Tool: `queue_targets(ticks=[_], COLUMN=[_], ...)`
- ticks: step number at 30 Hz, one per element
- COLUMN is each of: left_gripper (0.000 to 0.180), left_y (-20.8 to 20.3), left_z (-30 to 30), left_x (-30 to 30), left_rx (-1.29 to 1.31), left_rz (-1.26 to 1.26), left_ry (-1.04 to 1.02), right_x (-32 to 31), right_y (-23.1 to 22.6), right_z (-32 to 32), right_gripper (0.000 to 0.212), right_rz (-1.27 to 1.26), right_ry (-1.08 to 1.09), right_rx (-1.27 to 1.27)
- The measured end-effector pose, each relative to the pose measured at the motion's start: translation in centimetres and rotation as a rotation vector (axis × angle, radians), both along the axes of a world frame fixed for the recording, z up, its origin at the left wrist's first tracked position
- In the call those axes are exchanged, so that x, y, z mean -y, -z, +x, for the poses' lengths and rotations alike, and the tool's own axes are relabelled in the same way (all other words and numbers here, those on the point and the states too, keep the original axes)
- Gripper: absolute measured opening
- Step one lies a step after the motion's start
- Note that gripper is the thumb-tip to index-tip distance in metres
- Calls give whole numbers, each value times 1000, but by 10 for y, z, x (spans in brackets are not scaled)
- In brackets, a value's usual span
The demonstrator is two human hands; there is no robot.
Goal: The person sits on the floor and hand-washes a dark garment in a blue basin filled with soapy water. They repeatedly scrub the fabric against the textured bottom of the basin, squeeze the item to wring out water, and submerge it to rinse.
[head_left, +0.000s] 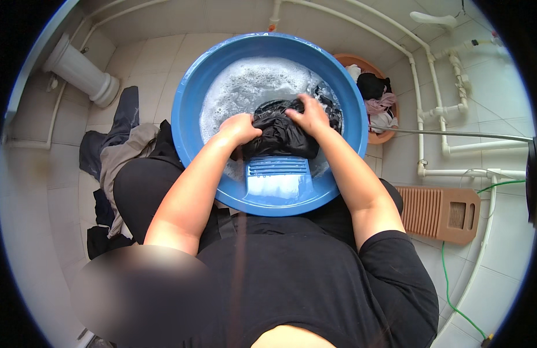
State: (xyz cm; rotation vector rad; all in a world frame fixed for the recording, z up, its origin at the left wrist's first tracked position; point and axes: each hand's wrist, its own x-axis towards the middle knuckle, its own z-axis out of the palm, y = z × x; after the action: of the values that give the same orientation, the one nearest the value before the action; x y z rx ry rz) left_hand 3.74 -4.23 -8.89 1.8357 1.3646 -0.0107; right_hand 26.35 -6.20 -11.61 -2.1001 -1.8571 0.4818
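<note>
A wet black garment (pixel 283 136) lies bunched over the ridged washboard (pixel 278 168) built into the near side of a blue basin (pixel 185 110). Its far part reaches into foamy water (pixel 251 78). My left hand (pixel 240 128) is closed on the garment's left edge, thumb pressed against the cloth. On the right side, my right hand (pixel 312 117) rests against the same cloth with thumb and fingers spread apart. The undersides of the fingers on both hands are partly hidden.
An orange-brown basin (pixel 392 130) with several clothes stands behind at the right. A brown washboard (pixel 439 214) lies at my right, near white pipes (pixel 416 98) and a green cord (pixel 448 284). Clothes (pixel 126 148) are heaped on the floor at my left, near a white column (pixel 83 72).
</note>
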Motion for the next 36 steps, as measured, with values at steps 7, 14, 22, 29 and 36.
queue_targets(ticks=[7, 14, 22, 29, 36], left_gripper=[25, 45, 26, 31, 15], left_y=[8, 17, -8, 17, -30], left_z=[5, 18, 42, 20, 20], left_x=[3, 8, 37, 31, 2], left_rx=[1469, 1322, 1264, 1286, 1476], left_rz=[-811, -965, -706, -825, -539], left_ry=[-496, -902, -966, -853, -878], right_x=[0, 52, 16, 47, -15], right_y=[29, -72, -34, -42, -3], right_z=[-5, -112, -84, -118, -16], right_gripper=[44, 21, 28, 18, 43], right_rz=[133, 503, 415, 539, 68], right_ry=[127, -398, 109, -247, 272], right_rx=[-257, -509, -458, -482, -376])
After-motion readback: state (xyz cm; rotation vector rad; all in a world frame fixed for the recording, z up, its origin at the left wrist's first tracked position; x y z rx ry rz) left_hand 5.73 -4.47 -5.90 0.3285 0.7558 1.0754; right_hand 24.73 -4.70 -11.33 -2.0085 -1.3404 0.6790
